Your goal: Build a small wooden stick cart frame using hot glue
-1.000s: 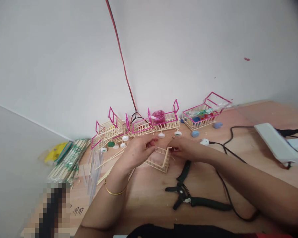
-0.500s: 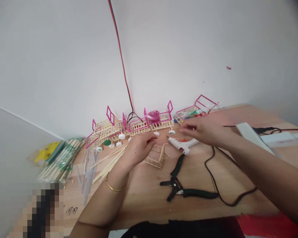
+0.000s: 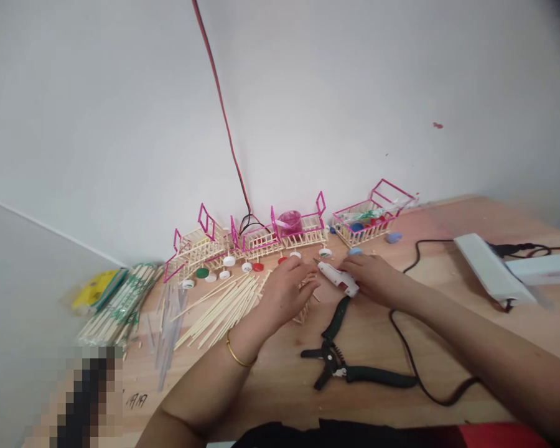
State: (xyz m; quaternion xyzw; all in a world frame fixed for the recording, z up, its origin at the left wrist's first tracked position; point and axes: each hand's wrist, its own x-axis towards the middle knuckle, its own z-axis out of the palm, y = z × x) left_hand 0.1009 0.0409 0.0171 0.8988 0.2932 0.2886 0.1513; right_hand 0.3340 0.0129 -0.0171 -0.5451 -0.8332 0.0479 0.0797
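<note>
My left hand (image 3: pixel 287 291) is over a small basket-like frame of bare wooden sticks (image 3: pixel 302 311), thumb and fingers apart. It hides most of that frame, so contact is hard to make out. To its right, my right hand (image 3: pixel 376 279) has its fingers closed on the white glue gun (image 3: pixel 338 278), whose nozzle points up and left. Just below the glue gun lies a pair of dark-handled cutting pliers (image 3: pixel 329 358), jaws toward the left. Loose wooden sticks (image 3: pixel 219 311) fan out on the table left of my left hand.
Behind my hands, pink-edged stick carts (image 3: pixel 256 242) with bottle-cap wheels line the wall, one holding a pink cup (image 3: pixel 290 224). Packaged sticks (image 3: pixel 121 298) and clear strips (image 3: pixel 165 336) lie left. A black cable (image 3: pixel 401 330) curves by my right arm, near a white box (image 3: pixel 490 267).
My right hand has come down onto the glue gun, which has turned slightly. My left hand has shifted right over the small stick frame, and its fingers have spread.
</note>
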